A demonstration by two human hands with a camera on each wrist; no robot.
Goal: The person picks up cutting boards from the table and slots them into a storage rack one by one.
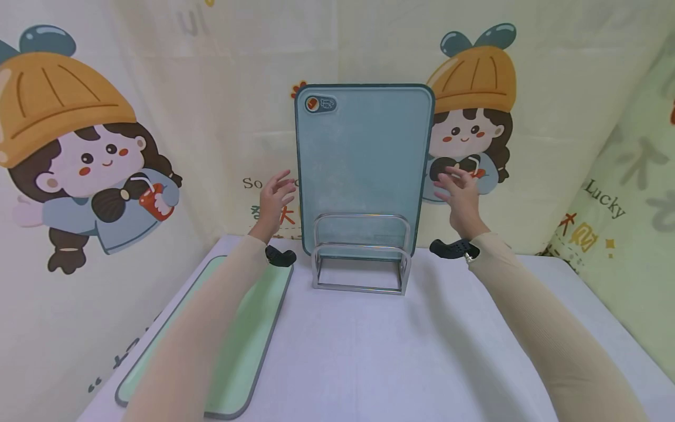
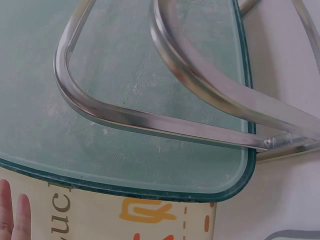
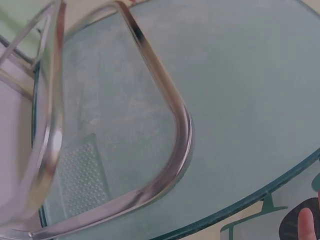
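Observation:
A blue-green cutting board (image 1: 364,164) stands upright in a metal wire rack (image 1: 361,258) at the back of the table. My left hand (image 1: 275,199) hovers open just left of the board's edge, fingers spread, holding nothing. My right hand (image 1: 460,193) hovers open just right of the board, also empty. Up close, the left wrist view shows the board (image 2: 125,100) behind the rack's bars (image 2: 200,85), with my fingertips (image 2: 15,215) at the bottom left. The right wrist view shows the board (image 3: 240,100), a rack loop (image 3: 165,150) and one fingertip (image 3: 309,222).
A light green cutting board (image 1: 253,340) lies flat on the white table (image 1: 369,351) under my left forearm. A cartoon-print cloth (image 1: 105,146) hangs close behind and at both sides. The table's right edge runs near my right arm.

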